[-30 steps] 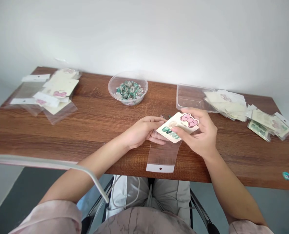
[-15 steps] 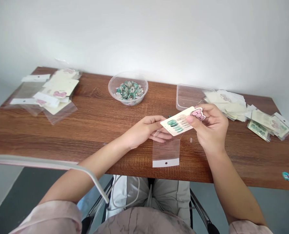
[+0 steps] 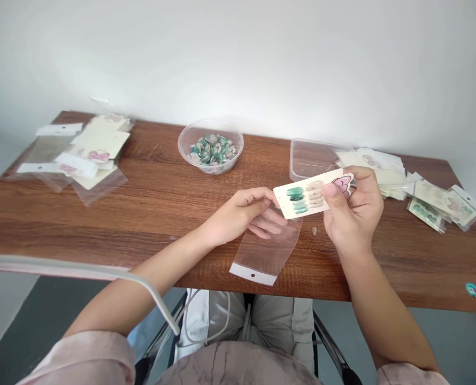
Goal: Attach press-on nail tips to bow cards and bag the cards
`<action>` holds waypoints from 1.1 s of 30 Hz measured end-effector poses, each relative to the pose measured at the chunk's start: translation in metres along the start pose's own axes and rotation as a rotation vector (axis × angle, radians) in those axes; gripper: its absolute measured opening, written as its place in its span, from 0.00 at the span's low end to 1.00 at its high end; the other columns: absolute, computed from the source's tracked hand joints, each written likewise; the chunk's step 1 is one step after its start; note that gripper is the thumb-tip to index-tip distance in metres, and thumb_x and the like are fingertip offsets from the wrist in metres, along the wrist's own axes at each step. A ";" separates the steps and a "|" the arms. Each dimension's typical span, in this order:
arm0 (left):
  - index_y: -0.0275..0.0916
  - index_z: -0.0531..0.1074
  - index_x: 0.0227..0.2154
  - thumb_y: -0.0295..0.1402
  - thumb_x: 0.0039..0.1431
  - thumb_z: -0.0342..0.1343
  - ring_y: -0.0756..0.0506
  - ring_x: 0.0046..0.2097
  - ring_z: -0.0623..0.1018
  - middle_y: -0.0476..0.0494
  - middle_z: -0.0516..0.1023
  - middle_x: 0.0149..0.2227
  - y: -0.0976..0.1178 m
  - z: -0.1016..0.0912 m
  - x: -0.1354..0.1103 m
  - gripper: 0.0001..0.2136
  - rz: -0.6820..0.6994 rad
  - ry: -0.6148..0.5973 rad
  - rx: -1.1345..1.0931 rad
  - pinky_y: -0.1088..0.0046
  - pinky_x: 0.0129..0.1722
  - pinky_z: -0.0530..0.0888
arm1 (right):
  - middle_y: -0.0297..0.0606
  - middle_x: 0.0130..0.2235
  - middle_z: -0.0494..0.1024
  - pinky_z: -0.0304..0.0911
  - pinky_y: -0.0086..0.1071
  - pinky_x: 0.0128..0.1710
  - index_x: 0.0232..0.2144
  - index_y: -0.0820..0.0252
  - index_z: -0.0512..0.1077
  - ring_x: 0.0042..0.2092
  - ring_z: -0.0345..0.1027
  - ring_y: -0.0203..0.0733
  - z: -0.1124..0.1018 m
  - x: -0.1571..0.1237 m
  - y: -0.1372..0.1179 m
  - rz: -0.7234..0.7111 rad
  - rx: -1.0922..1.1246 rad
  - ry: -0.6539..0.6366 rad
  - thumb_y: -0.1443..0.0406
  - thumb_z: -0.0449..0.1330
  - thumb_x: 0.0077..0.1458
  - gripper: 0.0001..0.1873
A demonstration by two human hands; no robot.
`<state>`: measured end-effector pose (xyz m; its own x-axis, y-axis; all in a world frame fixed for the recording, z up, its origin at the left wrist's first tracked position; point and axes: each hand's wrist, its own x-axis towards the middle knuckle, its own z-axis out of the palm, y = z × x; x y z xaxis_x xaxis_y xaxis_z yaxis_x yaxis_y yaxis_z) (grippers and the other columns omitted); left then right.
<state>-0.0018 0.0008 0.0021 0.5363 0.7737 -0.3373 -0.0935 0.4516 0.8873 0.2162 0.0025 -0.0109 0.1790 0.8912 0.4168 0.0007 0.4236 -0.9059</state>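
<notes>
My right hand pinches a cream display card by its pink-bow end, thumb on the front. Green press-on nails and pale press-on nails sit on the card in two groups. My left hand is closed on the top of a clear plastic bag, some of its fingers showing through the film. The bag slants down toward the table's front edge, its white header strip with a hole lowest. The card's far end is at the left fingertips, over the bag's upper end; whether they touch I cannot tell.
A round clear bowl of loose nails stands near the wall. Bags and bow cards lie at left. Behind my right hand are a clear tray, stacked cards and packed sets. A cable crosses above my left forearm.
The card has shifted right and turned flatter, and my right hand has risen slightly with it. The bag has swung, its header strip moving left and down.
</notes>
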 end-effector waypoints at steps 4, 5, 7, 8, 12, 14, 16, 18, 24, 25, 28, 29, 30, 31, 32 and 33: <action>0.37 0.74 0.42 0.43 0.66 0.61 0.41 0.37 0.88 0.37 0.87 0.38 0.000 0.000 0.002 0.13 -0.020 0.037 -0.021 0.72 0.30 0.82 | 0.30 0.35 0.74 0.74 0.32 0.38 0.45 0.47 0.73 0.33 0.71 0.36 0.001 0.004 0.001 0.020 0.043 -0.009 0.56 0.71 0.59 0.15; 0.38 0.74 0.41 0.42 0.66 0.61 0.41 0.36 0.88 0.37 0.87 0.38 0.000 0.000 0.002 0.12 -0.015 0.060 -0.034 0.73 0.29 0.82 | 0.30 0.35 0.74 0.75 0.34 0.39 0.47 0.46 0.73 0.34 0.73 0.37 0.000 0.006 0.002 0.028 0.037 -0.013 0.55 0.70 0.59 0.16; 0.38 0.73 0.41 0.40 0.65 0.62 0.42 0.35 0.87 0.39 0.87 0.37 0.001 -0.001 0.004 0.10 0.017 0.125 -0.071 0.74 0.28 0.81 | 0.32 0.36 0.75 0.76 0.36 0.40 0.51 0.44 0.72 0.36 0.75 0.41 -0.002 0.009 0.003 0.064 0.012 -0.065 0.51 0.69 0.59 0.20; 0.39 0.73 0.41 0.40 0.64 0.62 0.43 0.34 0.87 0.40 0.87 0.37 0.001 -0.001 0.004 0.10 0.043 0.167 -0.092 0.75 0.27 0.81 | 0.33 0.37 0.76 0.77 0.37 0.39 0.51 0.44 0.72 0.36 0.76 0.42 -0.004 0.010 0.003 0.093 0.007 -0.112 0.49 0.68 0.59 0.21; 0.40 0.72 0.43 0.37 0.65 0.60 0.44 0.34 0.87 0.44 0.86 0.36 0.007 -0.004 0.004 0.09 0.162 0.340 -0.136 0.76 0.26 0.79 | 0.33 0.36 0.80 0.78 0.39 0.36 0.47 0.48 0.75 0.35 0.79 0.44 -0.010 0.009 0.001 0.217 0.082 -0.386 0.45 0.68 0.57 0.22; 0.41 0.71 0.44 0.36 0.67 0.58 0.44 0.35 0.86 0.44 0.86 0.37 0.011 -0.005 0.003 0.07 0.206 0.395 -0.142 0.76 0.26 0.79 | 0.34 0.35 0.83 0.78 0.41 0.39 0.46 0.51 0.76 0.35 0.80 0.44 -0.011 0.006 -0.003 0.243 0.091 -0.558 0.47 0.68 0.59 0.19; 0.41 0.70 0.45 0.36 0.68 0.56 0.43 0.35 0.87 0.44 0.86 0.38 0.014 -0.007 0.001 0.06 0.234 0.416 -0.138 0.76 0.26 0.79 | 0.37 0.38 0.85 0.78 0.40 0.41 0.47 0.53 0.78 0.38 0.81 0.45 -0.009 0.002 -0.008 0.228 0.065 -0.715 0.52 0.67 0.62 0.15; 0.41 0.71 0.45 0.36 0.68 0.56 0.44 0.35 0.87 0.44 0.86 0.38 0.014 -0.007 0.000 0.07 0.245 0.413 -0.123 0.76 0.27 0.79 | 0.38 0.42 0.86 0.77 0.35 0.41 0.47 0.54 0.79 0.42 0.82 0.43 -0.004 -0.001 -0.013 0.175 0.033 -0.808 0.57 0.66 0.64 0.12; 0.41 0.74 0.41 0.39 0.64 0.60 0.44 0.35 0.87 0.44 0.86 0.38 0.013 -0.006 -0.001 0.09 0.253 0.352 -0.079 0.75 0.29 0.80 | 0.39 0.42 0.87 0.75 0.30 0.35 0.46 0.55 0.80 0.38 0.82 0.40 0.006 -0.008 -0.012 0.047 -0.074 -0.775 0.58 0.65 0.65 0.10; 0.40 0.75 0.40 0.39 0.64 0.60 0.44 0.35 0.87 0.43 0.86 0.38 0.014 -0.006 -0.002 0.08 0.250 0.341 -0.075 0.75 0.29 0.80 | 0.39 0.41 0.87 0.75 0.30 0.35 0.45 0.55 0.81 0.38 0.82 0.41 0.006 -0.009 -0.012 0.033 -0.095 -0.746 0.58 0.65 0.65 0.10; 0.39 0.76 0.38 0.38 0.64 0.59 0.43 0.37 0.87 0.42 0.87 0.38 0.015 -0.007 -0.004 0.08 0.253 0.310 -0.062 0.73 0.33 0.80 | 0.40 0.41 0.87 0.75 0.30 0.34 0.44 0.54 0.82 0.38 0.83 0.43 0.003 -0.009 -0.013 -0.002 -0.123 -0.674 0.58 0.66 0.64 0.10; 0.39 0.77 0.38 0.38 0.64 0.59 0.42 0.38 0.86 0.42 0.87 0.38 0.015 -0.008 -0.005 0.08 0.264 0.303 -0.051 0.72 0.35 0.81 | 0.39 0.41 0.87 0.75 0.30 0.33 0.44 0.54 0.82 0.38 0.83 0.43 0.002 -0.009 -0.013 -0.007 -0.115 -0.658 0.59 0.66 0.63 0.09; 0.39 0.78 0.38 0.39 0.64 0.59 0.42 0.39 0.86 0.43 0.87 0.38 0.015 -0.009 -0.005 0.09 0.283 0.301 -0.026 0.71 0.37 0.81 | 0.39 0.41 0.87 0.75 0.30 0.33 0.44 0.53 0.82 0.38 0.83 0.43 0.002 -0.009 -0.014 -0.009 -0.102 -0.641 0.59 0.67 0.63 0.09; 0.39 0.79 0.37 0.40 0.64 0.59 0.42 0.39 0.85 0.43 0.87 0.38 0.015 -0.009 -0.006 0.10 0.310 0.307 0.015 0.70 0.39 0.81 | 0.39 0.41 0.87 0.75 0.30 0.33 0.44 0.53 0.82 0.38 0.83 0.43 0.001 -0.009 -0.015 -0.009 -0.090 -0.625 0.59 0.67 0.63 0.09; 0.40 0.81 0.36 0.41 0.65 0.59 0.42 0.41 0.85 0.44 0.86 0.38 0.016 -0.010 -0.007 0.11 0.344 0.318 0.069 0.69 0.41 0.80 | 0.39 0.40 0.87 0.75 0.30 0.32 0.44 0.53 0.82 0.37 0.83 0.43 0.001 -0.009 -0.015 -0.004 -0.080 -0.607 0.59 0.67 0.63 0.09; 0.39 0.82 0.35 0.43 0.65 0.59 0.42 0.42 0.84 0.44 0.86 0.38 0.016 -0.011 -0.007 0.13 0.377 0.329 0.127 0.68 0.44 0.80 | 0.39 0.40 0.87 0.75 0.30 0.32 0.44 0.54 0.82 0.37 0.83 0.43 0.001 -0.009 -0.016 0.003 -0.073 -0.590 0.58 0.67 0.62 0.09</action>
<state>-0.0160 0.0069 0.0150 0.1904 0.9804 -0.0498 -0.1161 0.0729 0.9906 0.2136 -0.0122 -0.0005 -0.3976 0.8411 0.3667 0.0723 0.4271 -0.9013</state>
